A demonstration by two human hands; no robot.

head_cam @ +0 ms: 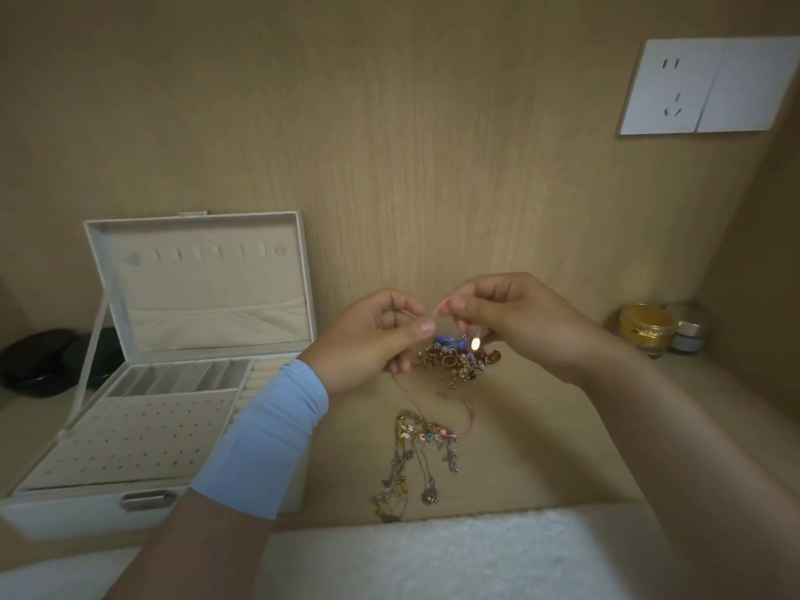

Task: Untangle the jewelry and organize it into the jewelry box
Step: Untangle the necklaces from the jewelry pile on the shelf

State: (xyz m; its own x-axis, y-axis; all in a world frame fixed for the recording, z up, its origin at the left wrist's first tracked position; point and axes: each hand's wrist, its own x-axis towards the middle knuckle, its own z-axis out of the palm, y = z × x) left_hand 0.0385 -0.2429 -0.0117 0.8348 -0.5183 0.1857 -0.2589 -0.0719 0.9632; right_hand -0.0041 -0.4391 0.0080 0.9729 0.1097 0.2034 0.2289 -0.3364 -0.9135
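Item: pink cord (435, 313), thin, limp, light, likely snag-prone; held up right of the jewelry box (86, 508). Left hand (372, 335) and right hand (511, 322) each pinch it; best gripped close beside any knot.

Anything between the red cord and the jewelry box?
Nothing on the table; the jewelry box is open. But the red cord, pinched by left hand and right hand, trails into the chain tangle and looks caught there. The blue sleeve crosses the path.
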